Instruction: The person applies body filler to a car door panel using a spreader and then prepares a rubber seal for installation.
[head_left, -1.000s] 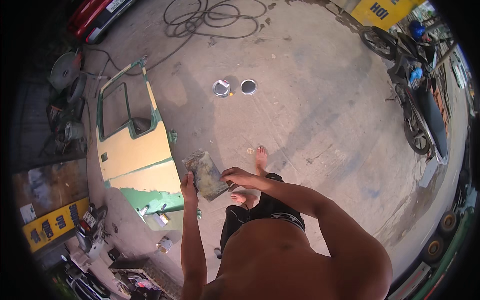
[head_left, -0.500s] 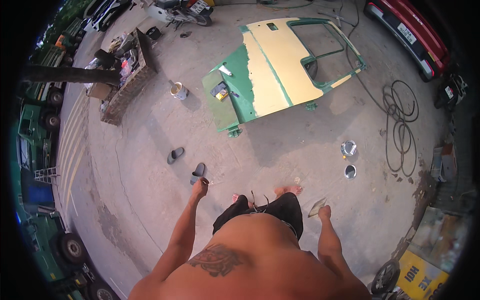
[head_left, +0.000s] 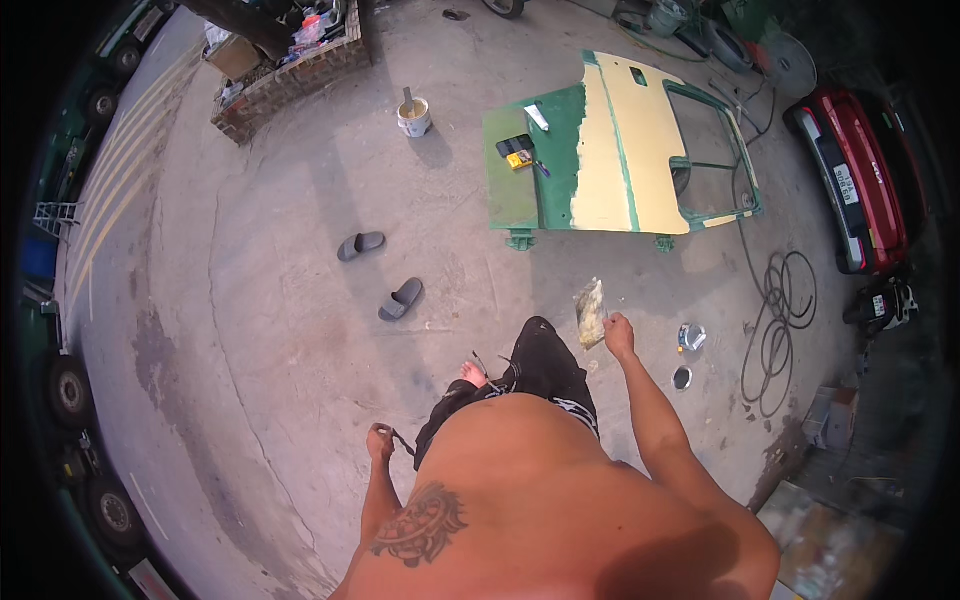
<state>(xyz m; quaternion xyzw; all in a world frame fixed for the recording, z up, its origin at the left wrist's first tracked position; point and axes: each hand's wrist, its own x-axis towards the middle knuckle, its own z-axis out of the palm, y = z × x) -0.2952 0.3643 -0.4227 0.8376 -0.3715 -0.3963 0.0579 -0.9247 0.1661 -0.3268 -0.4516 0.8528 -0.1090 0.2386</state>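
Note:
In my right hand (head_left: 618, 334) is a thin flat board (head_left: 590, 314) smeared with pale, patchy material, held out ahead of my shorts at the right. My left hand (head_left: 381, 439), low at the left beside my shorts, is closed on a thin dark object (head_left: 402, 442) too small to make out. My bare foot (head_left: 472, 372) shows on the concrete. Farther forward lies a cream and green vehicle door (head_left: 625, 150) carrying a white tube (head_left: 537, 117), a black case (head_left: 513, 146) and a yellow box (head_left: 519, 160).
Two grey sandals (head_left: 400, 299) lie apart ahead-left. A tub with a stick (head_left: 414, 121) stands beyond them. An open can (head_left: 691, 338), a lid (head_left: 683, 377) and a coiled hose (head_left: 785, 330) are at right, near a red car (head_left: 860, 180). Trucks line the left edge; a brick planter (head_left: 290, 82) stands ahead-left.
My view has swung round, bringing the door ahead. My hands were together on the board; the left has left it and moved out low to the left, while the right still holds it.

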